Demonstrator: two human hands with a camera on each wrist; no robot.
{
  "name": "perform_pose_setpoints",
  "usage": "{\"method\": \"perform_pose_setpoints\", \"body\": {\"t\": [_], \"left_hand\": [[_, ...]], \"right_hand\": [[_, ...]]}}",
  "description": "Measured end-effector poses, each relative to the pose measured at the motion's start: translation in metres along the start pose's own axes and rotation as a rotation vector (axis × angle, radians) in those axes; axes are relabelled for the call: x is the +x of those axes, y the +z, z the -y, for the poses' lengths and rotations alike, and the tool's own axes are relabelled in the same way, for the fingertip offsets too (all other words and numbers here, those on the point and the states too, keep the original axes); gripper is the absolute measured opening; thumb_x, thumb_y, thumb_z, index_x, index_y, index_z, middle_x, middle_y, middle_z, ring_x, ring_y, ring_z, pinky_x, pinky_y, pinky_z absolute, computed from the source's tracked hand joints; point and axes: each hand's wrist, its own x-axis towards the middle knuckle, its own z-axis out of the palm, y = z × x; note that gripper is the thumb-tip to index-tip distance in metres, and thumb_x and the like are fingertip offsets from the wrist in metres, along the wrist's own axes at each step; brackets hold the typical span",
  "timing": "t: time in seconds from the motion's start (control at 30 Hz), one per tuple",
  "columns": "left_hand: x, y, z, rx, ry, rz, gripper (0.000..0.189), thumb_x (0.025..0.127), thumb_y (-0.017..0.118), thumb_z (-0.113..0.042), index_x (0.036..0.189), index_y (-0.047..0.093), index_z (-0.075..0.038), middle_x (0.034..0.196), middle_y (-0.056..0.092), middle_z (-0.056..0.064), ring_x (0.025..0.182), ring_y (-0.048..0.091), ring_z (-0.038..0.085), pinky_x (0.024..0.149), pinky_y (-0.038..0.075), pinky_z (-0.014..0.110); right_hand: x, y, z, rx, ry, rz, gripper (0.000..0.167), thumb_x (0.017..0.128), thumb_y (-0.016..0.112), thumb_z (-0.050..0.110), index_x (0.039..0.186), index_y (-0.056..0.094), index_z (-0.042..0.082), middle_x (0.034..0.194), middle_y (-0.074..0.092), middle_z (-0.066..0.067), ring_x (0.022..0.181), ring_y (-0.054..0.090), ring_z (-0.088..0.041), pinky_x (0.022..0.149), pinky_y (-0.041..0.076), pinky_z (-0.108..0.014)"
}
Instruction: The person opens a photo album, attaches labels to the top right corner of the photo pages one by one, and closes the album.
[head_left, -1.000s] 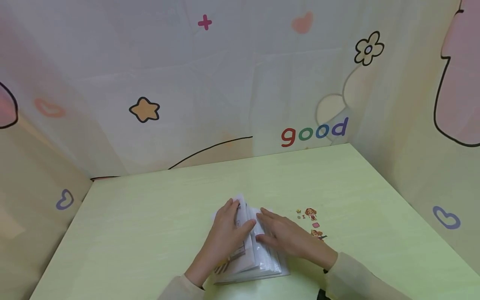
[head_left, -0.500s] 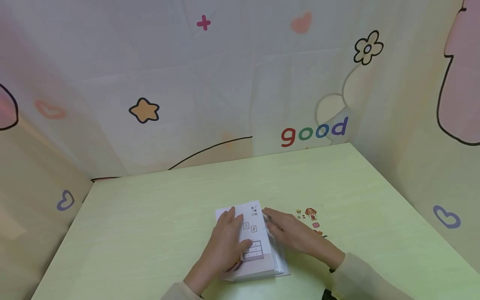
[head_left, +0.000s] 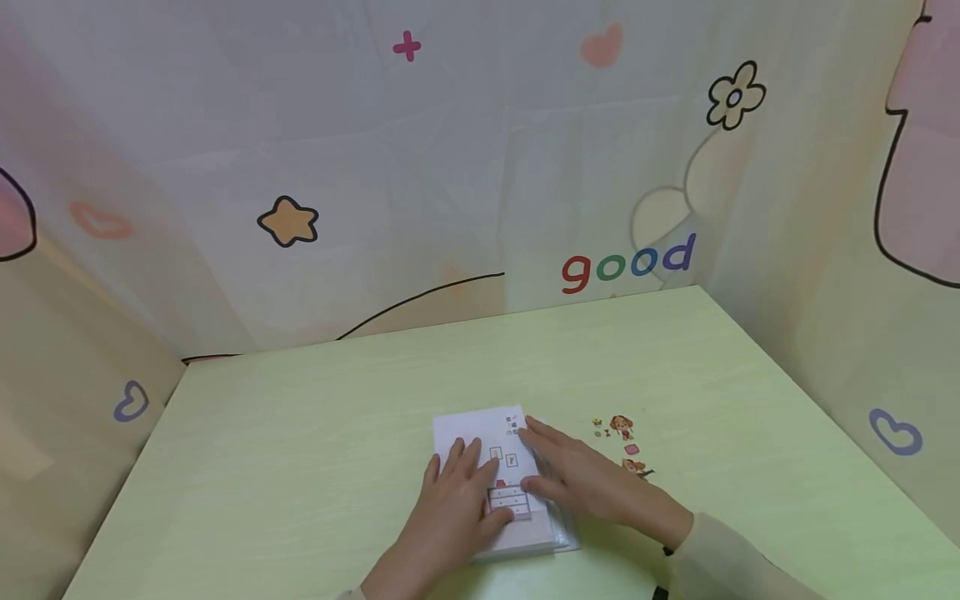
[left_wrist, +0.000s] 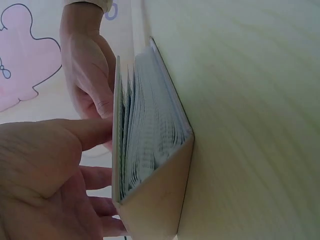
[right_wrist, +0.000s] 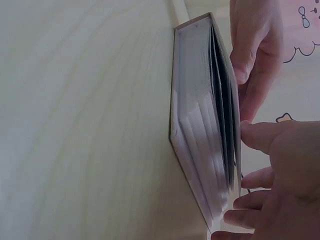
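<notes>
A thick white photo album (head_left: 472, 425) lies on the table with its cover down over the pages. Small drawings, including a chest of drawers, are printed on that cover. My left hand (head_left: 453, 500) rests on the cover with fingers spread. At the cover's right edge, my right hand (head_left: 592, 483) touches with extended fingers and thumb. Clear sleeve-like page edges (left_wrist: 150, 115) show between the covers in the left wrist view, above a plain spine. From the right wrist view, the album (right_wrist: 192, 110) gapes slightly on its opening side, fanning its pages.
The pale green table (head_left: 322, 425) stretches out around the album. To the right lie several small cartoon cutouts or stickers (head_left: 622, 427); I cannot tell which. A printed cloth backdrop (head_left: 420, 183) rises behind the table and along its sides.
The lifted leaves and cover have come down to the right onto the album. My left hand has slid slightly nearer with fingers spread; my right hand has moved onto the cover's right edge.
</notes>
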Motion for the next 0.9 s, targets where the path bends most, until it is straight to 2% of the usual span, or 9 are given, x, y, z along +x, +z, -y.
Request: {"method": "perform_pose_setpoints", "body": {"t": [0.27, 0.57, 0.9], "left_hand": [[-0.0044, 0.0014, 0.0005, 0.084, 0.054, 0.041, 0.067, 0.095, 0.072, -0.049, 0.145, 0.060, -0.007, 0.159, 0.040, 0.024, 0.150, 0.029, 0.045, 0.116, 0.024, 0.068], [-0.0044, 0.0062, 0.0000, 0.144, 0.066, 0.043, 0.071, 0.095, 0.068, -0.054, 0.147, 0.058, -0.006, 0.160, 0.037, 0.027, 0.151, 0.026, 0.046, 0.118, 0.022, 0.067], [-0.0052, 0.0080, -0.0014, 0.219, 0.081, 0.057, 0.072, 0.099, 0.061, -0.056, 0.151, 0.053, -0.007, 0.163, 0.033, 0.025, 0.152, 0.024, 0.045, 0.118, 0.021, 0.066]], "right_hand": [[-0.0013, 0.0035, -0.0015, -0.065, -0.014, -0.012, 0.068, 0.101, 0.069, 0.031, 0.153, 0.044, -0.005, 0.164, 0.031, -0.022, 0.148, 0.036, -0.039, 0.115, 0.036, -0.053], [-0.0007, 0.0055, -0.0070, -0.153, -0.070, -0.026, 0.066, 0.100, 0.069, 0.031, 0.150, 0.047, -0.006, 0.162, 0.036, -0.023, 0.144, 0.043, -0.041, 0.112, 0.040, -0.055], [0.0005, 0.0063, -0.0078, -0.206, -0.056, -0.009, 0.067, 0.100, 0.069, 0.033, 0.150, 0.047, -0.006, 0.162, 0.037, -0.021, 0.144, 0.043, -0.039, 0.111, 0.040, -0.059]]}}
